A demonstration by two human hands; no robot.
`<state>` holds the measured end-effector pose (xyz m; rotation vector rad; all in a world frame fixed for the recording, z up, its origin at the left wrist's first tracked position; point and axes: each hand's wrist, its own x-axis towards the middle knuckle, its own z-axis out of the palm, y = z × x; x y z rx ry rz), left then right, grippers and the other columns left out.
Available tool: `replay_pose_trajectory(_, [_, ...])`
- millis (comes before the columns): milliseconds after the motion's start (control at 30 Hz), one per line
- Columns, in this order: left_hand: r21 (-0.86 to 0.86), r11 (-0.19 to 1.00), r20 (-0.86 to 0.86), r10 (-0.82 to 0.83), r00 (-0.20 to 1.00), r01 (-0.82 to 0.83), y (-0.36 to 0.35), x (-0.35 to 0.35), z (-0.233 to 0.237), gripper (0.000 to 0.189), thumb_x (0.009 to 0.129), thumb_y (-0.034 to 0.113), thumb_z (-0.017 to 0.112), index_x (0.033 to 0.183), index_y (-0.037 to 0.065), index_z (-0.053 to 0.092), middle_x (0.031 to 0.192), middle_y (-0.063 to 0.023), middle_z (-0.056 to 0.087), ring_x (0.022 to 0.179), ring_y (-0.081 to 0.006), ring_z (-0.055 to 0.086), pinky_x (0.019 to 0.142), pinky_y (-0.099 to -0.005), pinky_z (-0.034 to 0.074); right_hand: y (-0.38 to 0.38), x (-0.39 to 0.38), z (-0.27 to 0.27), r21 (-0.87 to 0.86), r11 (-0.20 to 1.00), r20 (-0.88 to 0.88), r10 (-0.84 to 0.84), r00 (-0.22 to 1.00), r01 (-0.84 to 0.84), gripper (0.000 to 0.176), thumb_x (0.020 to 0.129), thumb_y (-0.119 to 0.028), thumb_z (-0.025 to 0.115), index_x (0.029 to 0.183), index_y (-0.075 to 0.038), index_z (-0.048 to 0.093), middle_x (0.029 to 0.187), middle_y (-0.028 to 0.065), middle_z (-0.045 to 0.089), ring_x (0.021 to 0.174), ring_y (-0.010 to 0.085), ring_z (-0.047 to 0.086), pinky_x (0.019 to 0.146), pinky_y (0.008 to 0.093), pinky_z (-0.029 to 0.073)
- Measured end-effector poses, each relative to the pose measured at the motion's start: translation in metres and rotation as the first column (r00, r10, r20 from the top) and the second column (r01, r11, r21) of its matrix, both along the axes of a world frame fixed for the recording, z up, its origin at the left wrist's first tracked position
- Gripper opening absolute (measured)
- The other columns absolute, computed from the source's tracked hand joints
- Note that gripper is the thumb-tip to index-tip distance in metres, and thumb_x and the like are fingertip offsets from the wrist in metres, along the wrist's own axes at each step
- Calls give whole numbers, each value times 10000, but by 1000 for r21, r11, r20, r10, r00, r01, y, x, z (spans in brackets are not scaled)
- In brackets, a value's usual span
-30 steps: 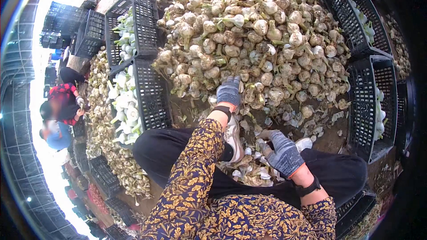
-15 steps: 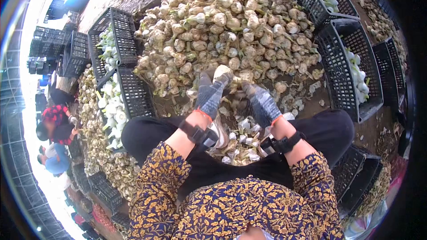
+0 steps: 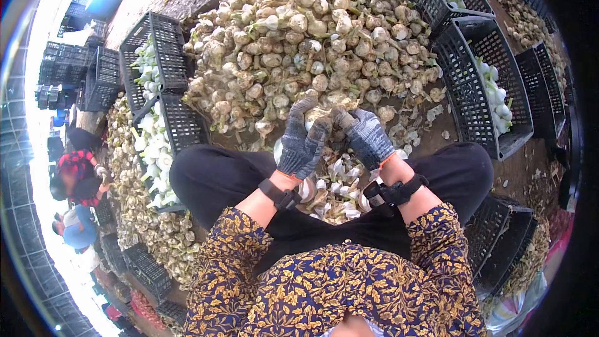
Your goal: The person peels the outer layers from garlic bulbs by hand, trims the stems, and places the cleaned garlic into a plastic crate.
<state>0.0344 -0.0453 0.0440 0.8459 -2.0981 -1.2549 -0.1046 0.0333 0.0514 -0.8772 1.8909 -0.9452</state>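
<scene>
Since half a second before, both hands had drawn back from the edge of the heap toward the body and closed in on each other, and the bulb had come with them.

In the head view, the left hand (image 3: pixel 301 143), in a grey knitted glove, curled its grip around the left and near side of a pale, dirt-streaked garlic bulb (image 3: pixel 316 114). The right hand (image 3: pixel 369 139), gloved alike, pinched the bulb's right side with thumb and forefingers, so both grips were pressed onto it. The bulb sat between the two hands, just above the knees and just near of the big heap of unpeeled garlic (image 3: pixel 312 37) that filled the far middle of the ground.

Under the hands, between the legs in black trousers (image 3: pixel 212 178), lay a litter of white garlic skins (image 3: pixel 337 190). A black strap (image 3: pixel 281 195) circled the left wrist.

To the left, a tilted black plastic crate (image 3: pixel 187 126) held peeled white bulbs (image 3: pixel 155 150), with a second black crate (image 3: pixel 163 43) just far of it. To the right stood a third black lattice crate (image 3: pixel 477 106) with cleaned white garlic (image 3: pixel 499 97) inside. At the far left edge, another person in a red checked top (image 3: pixel 78 171) crouched beside more garlic.
</scene>
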Motion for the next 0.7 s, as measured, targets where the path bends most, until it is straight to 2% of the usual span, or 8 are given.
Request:
replay_pose_trajectory(33, [3,1000,3,1,1000,-1,0,0,-1,419,845,211,536,1174,-1,386,1135,-157,454,1050,-244,458,905,-311,350,4,-2,-16,-158,970,-346,121,930,-185,277,842,-225,477,968,8,557,796,172,574,721,316,554,637,374,447])
replay_pose_trajectory(67, [4,1000,-15,-5,1000,5,0,0,-1,413,843,213,537,1163,-3,392,1123,-158,455,1035,-251,463,902,-313,352,5,-3,-23,-235,885,-662,156,733,-401,231,834,-155,469,995,-12,551,817,173,568,746,334,552,643,389,449])
replay_pose_trajectory(233, [-70,997,9,-6,1000,7,-1,-2,-4,364,878,262,473,1142,20,406,1085,-133,464,998,-216,466,888,-314,357,6,-10,-31,-247,861,-656,190,731,-445,229,827,-123,445,1025,-68,546,828,174,556,757,351,542,641,413,440])
replay_pose_trajectory(300, [-352,932,72,-72,995,93,-4,1,-8,387,875,284,476,1147,18,403,1077,-137,467,991,-219,468,891,-314,354,4,-11,-31,-287,862,-604,177,777,-419,213,849,-175,442,1002,-85,559,801,174,553,741,353,537,618,424,429])
replay_pose_trajectory(333, [-350,932,73,-72,995,93,-3,0,-5,387,875,284,476,1147,18,403,1077,-137,467,991,-219,468,891,-314,354,4,-13,-27,-279,863,-523,231,820,-421,214,839,-164,447,1001,-82,559,808,178,554,747,354,538,622,423,431])
replay_pose_trajectory(400, [-33,999,34,-12,999,13,0,-3,3,385,881,280,464,1151,13,399,1075,-141,462,995,-227,464,892,-317,353,3,-14,-26,-271,864,-436,282,854,-424,216,828,-152,453,1000,-78,560,814,181,555,753,354,540,625,423,433])
replay_pose_trajectory(500, [19,1000,45,-9,999,8,1,-2,4,373,885,267,455,1151,12,398,1081,-142,455,1003,-226,456,893,-314,351,3,-14,-25,-336,863,-363,250,898,-376,216,817,-142,455,987,-60,559,811,186,553,759,353,543,634,422,437])
replay_pose_trajectory(700, [46,999,30,-7,1000,5,3,-1,2,330,902,207,420,1160,3,392,1097,-138,453,1021,-217,453,909,-302,342,6,-14,-12,-269,848,-497,284,820,-457,184,807,-127,469,933,-20,551,815,186,552,758,357,546,645,420,442])
